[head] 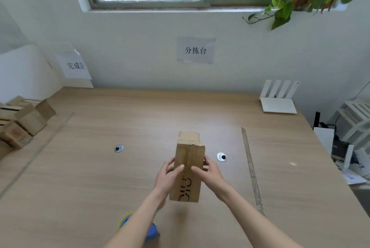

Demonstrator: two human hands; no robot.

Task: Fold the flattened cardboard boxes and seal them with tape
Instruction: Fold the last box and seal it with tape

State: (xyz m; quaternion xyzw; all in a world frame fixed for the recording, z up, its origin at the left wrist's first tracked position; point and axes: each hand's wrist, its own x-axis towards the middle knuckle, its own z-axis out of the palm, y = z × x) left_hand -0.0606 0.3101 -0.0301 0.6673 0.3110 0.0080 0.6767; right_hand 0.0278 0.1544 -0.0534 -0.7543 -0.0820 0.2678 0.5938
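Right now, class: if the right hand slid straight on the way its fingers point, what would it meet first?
The right hand already grips the cardboard box; its fingers point left, so beyond the box it would likely meet the left hand.

Bare tabletop [120,187] left of held box [188,169]; tape strip [252,171] lying flat right; box stack [24,121] far left; router [278,97] rear right.

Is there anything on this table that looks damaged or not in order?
The pile of boxes at the left edge lies jumbled and tilted, not stacked. The cardboard box held by the left hand and right hand has a creased, crumpled far top edge.
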